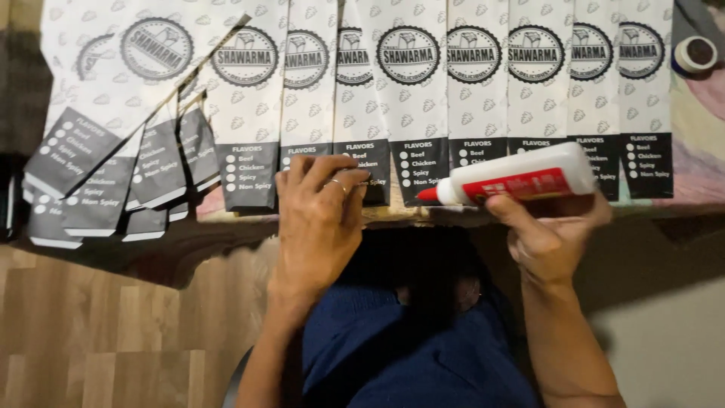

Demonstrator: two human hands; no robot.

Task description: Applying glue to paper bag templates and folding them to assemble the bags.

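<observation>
A row of several flat white paper sleeves (408,98) with round black emblems and dark lower ends lies overlapped along a table edge. My left hand (321,208), a ring on one finger, presses flat on the dark ends of two sleeves near the middle. My right hand (547,234) grips a white glue bottle (521,177) with a red label. The bottle lies sideways, its red nozzle pointing left at the lower end of a sleeve.
More sleeves (113,174) fan out loosely at the left, hanging over the table edge. A small round roll of tape (695,54) sits at the top right on a coloured cloth (698,143). Wooden flooring (91,340) shows below; my blue-clothed lap (408,355) is beneath the hands.
</observation>
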